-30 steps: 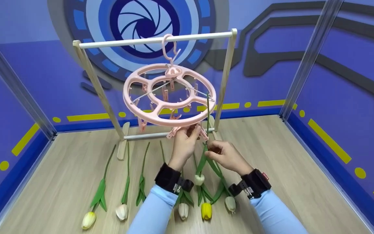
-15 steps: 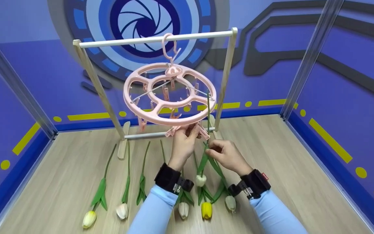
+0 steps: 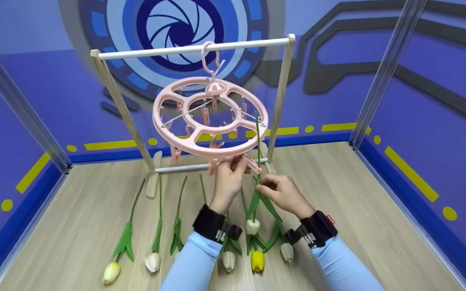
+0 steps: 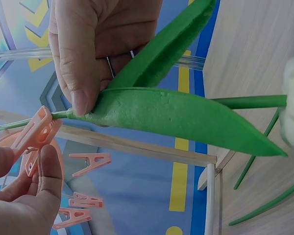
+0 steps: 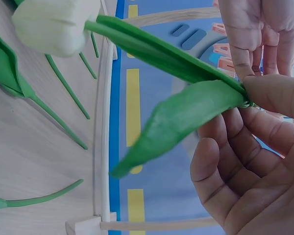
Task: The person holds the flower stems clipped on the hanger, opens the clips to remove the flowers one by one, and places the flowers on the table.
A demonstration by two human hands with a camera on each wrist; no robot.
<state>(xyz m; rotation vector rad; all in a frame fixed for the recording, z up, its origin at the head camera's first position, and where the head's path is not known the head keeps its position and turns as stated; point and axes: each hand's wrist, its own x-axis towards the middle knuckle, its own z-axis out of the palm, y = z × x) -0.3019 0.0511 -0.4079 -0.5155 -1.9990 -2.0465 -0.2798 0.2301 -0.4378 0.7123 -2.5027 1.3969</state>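
My left hand point(image 3: 228, 184) pinches a pink clothespin point(image 3: 254, 165) that hangs from the front rim of the round pink hanger point(image 3: 210, 151). Upside down beside it is a white artificial tulip point(image 3: 253, 226), its stem rising past the hanger rim. The fingers of my right hand point(image 3: 285, 195) pinch that stem where the green leaves point(image 4: 171, 117) begin. In the left wrist view, the clothespin's tip point(image 4: 44, 117) overlaps the stem just above the leaf base. The right wrist view shows the white bloom point(image 5: 54, 24) at the upper left, with the leaves hanging loose.
The hanger hooks over the top bar point(image 3: 148, 53) of a wooden rack. More clothespins point(image 3: 177, 154) dangle around it. Several tulips lie on the table point(image 3: 75, 226), among them a yellow one point(image 3: 257, 262) and a white one point(image 3: 152, 263). Patterned walls point(image 3: 427, 121) enclose the table.
The tulip's bloom has swung slightly right, and its stem tip slightly left and up. The hanger has shifted a little, and the clothespin left of my left hand now hangs straighter. Both hands keep their holds.
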